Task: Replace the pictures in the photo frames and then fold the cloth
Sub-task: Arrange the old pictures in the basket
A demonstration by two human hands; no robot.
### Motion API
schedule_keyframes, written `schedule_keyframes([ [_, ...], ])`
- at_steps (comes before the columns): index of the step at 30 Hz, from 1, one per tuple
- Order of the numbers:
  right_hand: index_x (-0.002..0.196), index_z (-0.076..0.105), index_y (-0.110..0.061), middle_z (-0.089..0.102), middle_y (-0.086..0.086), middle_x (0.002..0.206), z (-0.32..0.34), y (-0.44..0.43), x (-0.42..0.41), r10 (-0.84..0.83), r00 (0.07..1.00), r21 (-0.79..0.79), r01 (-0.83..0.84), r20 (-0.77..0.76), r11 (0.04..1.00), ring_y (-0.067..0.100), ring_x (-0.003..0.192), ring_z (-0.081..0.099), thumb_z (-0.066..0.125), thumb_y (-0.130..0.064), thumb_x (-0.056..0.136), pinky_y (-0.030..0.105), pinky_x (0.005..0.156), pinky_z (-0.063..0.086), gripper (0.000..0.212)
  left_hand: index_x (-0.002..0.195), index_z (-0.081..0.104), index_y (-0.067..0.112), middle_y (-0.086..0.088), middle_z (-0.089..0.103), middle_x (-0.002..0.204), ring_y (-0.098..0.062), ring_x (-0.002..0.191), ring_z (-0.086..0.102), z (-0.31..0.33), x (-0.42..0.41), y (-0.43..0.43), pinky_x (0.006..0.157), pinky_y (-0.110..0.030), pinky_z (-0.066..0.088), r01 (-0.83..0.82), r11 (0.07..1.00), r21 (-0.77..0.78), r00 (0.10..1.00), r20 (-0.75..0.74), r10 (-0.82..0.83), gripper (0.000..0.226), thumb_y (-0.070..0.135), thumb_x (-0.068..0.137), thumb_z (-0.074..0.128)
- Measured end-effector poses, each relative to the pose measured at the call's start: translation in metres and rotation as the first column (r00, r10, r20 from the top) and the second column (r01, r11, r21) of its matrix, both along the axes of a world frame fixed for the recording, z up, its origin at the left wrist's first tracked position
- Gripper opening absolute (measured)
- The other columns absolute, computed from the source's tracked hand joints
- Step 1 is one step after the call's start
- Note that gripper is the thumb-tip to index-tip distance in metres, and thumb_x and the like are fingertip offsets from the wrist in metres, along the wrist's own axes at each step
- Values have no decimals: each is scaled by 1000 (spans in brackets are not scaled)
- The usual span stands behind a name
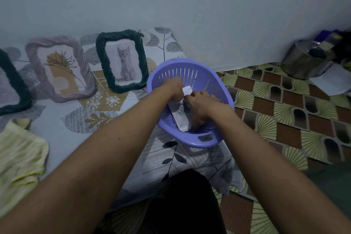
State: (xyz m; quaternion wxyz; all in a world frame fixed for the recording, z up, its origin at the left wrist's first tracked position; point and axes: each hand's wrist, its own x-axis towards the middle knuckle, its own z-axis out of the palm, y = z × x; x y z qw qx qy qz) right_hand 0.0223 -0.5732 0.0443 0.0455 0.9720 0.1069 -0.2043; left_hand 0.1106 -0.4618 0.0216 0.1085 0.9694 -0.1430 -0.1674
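Now: cloth (pixel 20 157) is lying well left of the basket (pixel 190 143); frames (pixel 99 57) are leaning against the wall, left of it. Inside the basket, left hand (pixel 173 89) is gripping the pictures (pixel 180 112), one sheet standing upright; right hand (pixel 201 106) is resting on them, blurred, grip unreadable.

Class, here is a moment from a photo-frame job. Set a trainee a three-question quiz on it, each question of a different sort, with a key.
1. True or false: the left hand and right hand both reach into the purple basket, where loose pictures lie.
2. The dark green frame nearest the basket shows: A a kitten; B a boat; C a clock.
3. Fill in: the yellow striped cloth lies on the person's ____ side.

Key: 1 true; 2 A; 3 left.
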Motion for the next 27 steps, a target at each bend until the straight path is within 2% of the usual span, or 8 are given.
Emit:
schedule_keyframes([
  [3, 143, 38, -17, 35, 11, 142, -2, 0, 2, -6, 1000, -2, 6, 4, 1000, 35, 134, 32, 84, -44, 70, 51, 108, 34, 90, 88, 56, 6, -10, 55, 81, -31, 79, 54, 1, 0, 0, 73, -40, 48, 9, 1000, -2, 1000, 3, -9, 8, 3, 93, 50],
  [7, 141, 41, -15, 36, 11, 139, -3, -2, 2, -29, 1000, 1, 29, 7, 1000, 35, 132, 34, 84, -45, 70, 50, 105, 36, 89, 69, 44, 10, -8, 42, 68, -26, 65, 42, 1, 0, 0, 63, -37, 39, 14, 1000, 2, 1000, 9, -14, 26, 0, 92, 49],
  [12, 142, 38, -14, 36, 12, 140, -1, -3, 2, -49, 999, 23, 49, -20, 999, 37, 132, 35, 84, -41, 72, 52, 105, 38, 88, 94, 54, 10, -9, 54, 92, -29, 82, 50, 8, -4, 0, 73, -36, 45, 9, 1000, -21, 1000, 25, -8, 9, 1, 93, 52],
  [15, 146, 33, -13, 34, 14, 144, 3, -3, 0, -54, 998, 40, 55, -29, 998, 39, 135, 33, 83, -37, 75, 54, 108, 38, 89, 83, 51, 19, -3, 49, 84, -30, 89, 47, 15, -5, 5, 78, -38, 43, 2, 997, -80, 999, 44, 2, 20, 3, 95, 52],
  [18, 147, 34, -11, 38, 14, 146, 8, 0, -2, -83, 996, 131, 80, 15, 988, 38, 133, 38, 77, -28, 79, 51, 106, 42, 82, 125, 61, 9, -11, 63, 126, -32, 120, 56, 27, -12, 15, 96, -36, 45, -39, 972, -231, 997, 50, 52, 32, 2, 95, 55],
  [20, 147, 38, -10, 44, 14, 146, 15, 5, -4, -120, 991, 256, 103, 53, 961, 35, 131, 44, 72, -24, 82, 47, 104, 45, 74, 133, 58, 7, -10, 58, 137, -25, 127, 54, 39, -24, 26, 100, -30, 42, -85, 924, -372, 992, 57, 114, 42, -3, 92, 53],
  [24, 142, 47, -10, 55, 8, 140, 35, 28, -17, -208, 969, 505, 116, 130, 856, 27, 126, 52, 61, -21, 92, 33, 99, 43, 53, 115, 68, 13, -5, 67, 121, -19, 115, 61, 53, -55, 57, 95, -29, 48, -173, 724, -668, 955, 65, 288, 47, -10, 85, 41],
  [27, 126, 60, -13, 66, 3, 122, 47, 60, -34, -367, 915, 737, 132, 166, 663, 22, 114, 58, 55, -16, 93, 30, 93, 45, 34, 103, 70, 14, 1, 70, 101, -15, 96, 65, 61, -82, 91, 84, -27, 52, -164, 592, -789, 927, 83, 366, 40, -10, 83, 44],
])
